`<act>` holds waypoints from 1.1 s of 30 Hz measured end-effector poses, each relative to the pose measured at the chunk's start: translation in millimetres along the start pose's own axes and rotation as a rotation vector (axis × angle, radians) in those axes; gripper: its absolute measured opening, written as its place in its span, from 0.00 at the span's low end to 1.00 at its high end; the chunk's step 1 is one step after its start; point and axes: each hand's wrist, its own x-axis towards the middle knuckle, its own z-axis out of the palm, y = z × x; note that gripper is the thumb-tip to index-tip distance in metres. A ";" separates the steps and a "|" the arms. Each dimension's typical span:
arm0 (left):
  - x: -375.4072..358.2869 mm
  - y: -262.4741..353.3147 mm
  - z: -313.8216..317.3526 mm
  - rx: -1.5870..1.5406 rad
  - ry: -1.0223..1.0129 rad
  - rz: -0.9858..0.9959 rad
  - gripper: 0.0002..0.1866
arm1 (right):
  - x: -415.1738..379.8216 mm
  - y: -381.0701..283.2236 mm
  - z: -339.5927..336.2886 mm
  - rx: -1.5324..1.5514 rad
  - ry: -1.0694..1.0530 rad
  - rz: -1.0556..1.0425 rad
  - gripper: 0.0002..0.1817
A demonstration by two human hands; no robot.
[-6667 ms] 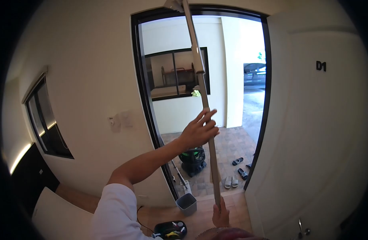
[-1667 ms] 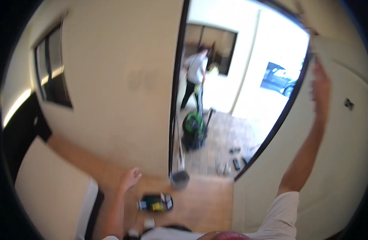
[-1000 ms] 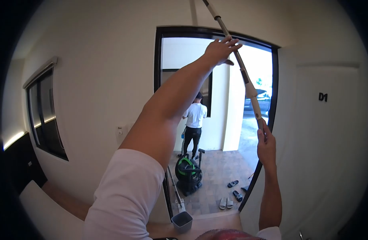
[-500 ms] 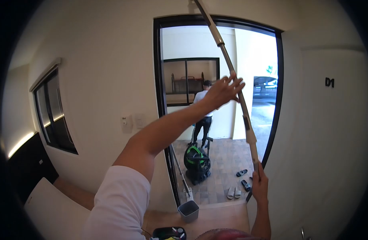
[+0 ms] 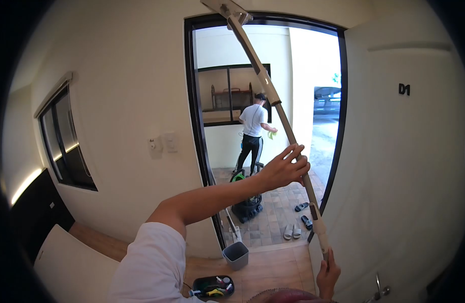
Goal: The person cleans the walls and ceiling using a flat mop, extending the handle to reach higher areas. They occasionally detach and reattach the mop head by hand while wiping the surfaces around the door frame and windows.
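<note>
A long-handled flat mop [image 5: 288, 121] slants up across the doorway, its flat head [image 5: 227, 11] raised near the top of the dark door frame. My left hand [image 5: 288, 167] is closed lightly around the middle of the pole, fingers curled over it. Lower down, my right hand [image 5: 328, 272] grips the pole's bottom end, near the door's edge. The mop head is partly cut off by the top of the view.
A grey bin [image 5: 236, 256] stands at the threshold beside a black tray of cleaning items [image 5: 212, 287]. Outside are a black-green vacuum cleaner [image 5: 247, 207], slippers [image 5: 293, 232] and a person [image 5: 253, 123] holding a yellow-green cloth. The white door [image 5: 394, 177] is at right.
The mop has come down, so its head now shows by the door frame. Both my hands sit lower in view, and the person outside has turned, showing a cloth.
</note>
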 end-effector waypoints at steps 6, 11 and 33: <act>-7.0 17.1 -6.9 -0.007 -0.018 -0.018 0.28 | -20.1 -5.1 -3.5 -0.054 0.100 -0.105 0.26; 9.4 -5.3 8.1 0.092 0.034 0.046 0.25 | -8.1 -4.6 12.0 -0.121 0.335 -0.274 0.27; 124.2 -294.2 -103.0 0.404 0.054 -0.254 0.30 | 241.1 -274.2 10.3 -0.179 0.302 -0.250 0.28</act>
